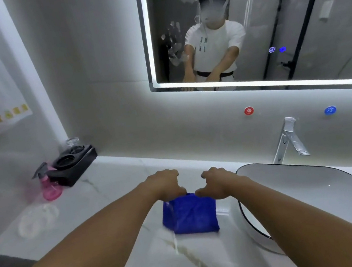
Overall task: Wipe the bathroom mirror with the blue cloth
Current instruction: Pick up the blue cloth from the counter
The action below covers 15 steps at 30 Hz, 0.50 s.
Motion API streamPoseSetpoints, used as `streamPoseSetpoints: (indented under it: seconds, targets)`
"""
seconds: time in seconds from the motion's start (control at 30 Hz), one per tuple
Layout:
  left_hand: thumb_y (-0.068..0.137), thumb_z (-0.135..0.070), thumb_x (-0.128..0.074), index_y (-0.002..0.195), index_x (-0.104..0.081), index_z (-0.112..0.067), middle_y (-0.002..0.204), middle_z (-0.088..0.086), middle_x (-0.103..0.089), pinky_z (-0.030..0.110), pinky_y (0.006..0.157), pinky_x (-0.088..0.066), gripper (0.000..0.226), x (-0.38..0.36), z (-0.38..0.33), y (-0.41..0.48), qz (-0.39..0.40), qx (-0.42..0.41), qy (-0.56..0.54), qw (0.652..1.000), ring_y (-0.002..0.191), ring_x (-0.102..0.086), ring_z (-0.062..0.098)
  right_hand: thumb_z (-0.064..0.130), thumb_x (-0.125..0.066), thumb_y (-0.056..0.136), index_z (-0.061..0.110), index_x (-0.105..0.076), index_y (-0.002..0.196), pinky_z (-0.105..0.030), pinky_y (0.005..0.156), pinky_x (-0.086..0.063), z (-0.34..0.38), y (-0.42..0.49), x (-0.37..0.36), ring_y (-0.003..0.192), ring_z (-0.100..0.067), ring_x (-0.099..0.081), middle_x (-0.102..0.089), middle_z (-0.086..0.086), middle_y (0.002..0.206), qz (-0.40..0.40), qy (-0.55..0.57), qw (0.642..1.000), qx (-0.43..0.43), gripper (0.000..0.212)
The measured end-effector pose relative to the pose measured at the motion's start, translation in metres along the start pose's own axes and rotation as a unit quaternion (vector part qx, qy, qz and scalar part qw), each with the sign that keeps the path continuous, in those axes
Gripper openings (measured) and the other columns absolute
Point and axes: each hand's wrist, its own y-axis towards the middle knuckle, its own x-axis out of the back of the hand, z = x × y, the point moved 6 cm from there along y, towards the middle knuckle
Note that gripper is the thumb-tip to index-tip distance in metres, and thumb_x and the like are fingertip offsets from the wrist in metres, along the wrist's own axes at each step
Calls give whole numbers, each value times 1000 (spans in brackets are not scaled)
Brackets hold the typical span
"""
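I hold the blue cloth (189, 215) by its top edge, left hand (164, 185) and right hand (219, 184) both pinching it, above the counter (114, 190) beside the sink (319, 190); the mirror (268, 24) lies up and ahead, nearer my right hand.

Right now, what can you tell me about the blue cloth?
The blue cloth is a deep, bright blue and looks like soft, thin fabric. It is folded or bunched into a rough square with creases across it. It hangs from its top edge above the white marbled counter, just left of the sink basin. The left hand and right hand each pinch that top edge. It is not on the mirror yet.
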Motion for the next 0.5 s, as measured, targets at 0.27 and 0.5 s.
streamPoseSetpoints:
  seconds: [0.27, 0.5]
  targets:
    - [91, -45, -55, 151, -31, -20, 153, 2, -39, 40, 108, -40, 69, -25, 16, 92, 37, 4, 11, 999, 135, -43, 24, 57, -58, 82, 19, -40, 140, -34, 84, -44, -22, 113, -43, 117, -24, -50, -47, -5, 138, 42, 42, 998, -1, 72]
    - [90, -45, -56, 149, -34, -20, 150, 2, -43, 40, 103, -43, 68, -62, 22, 173, 100, 12, 12, 995, 129, -47, 24, 53, -63, 77, 19, -44, 135, -36, 87, -49, -50, 189, -107, 108, -21, -51, -51, -4, 130, 132, 61, 989, 7, 69]
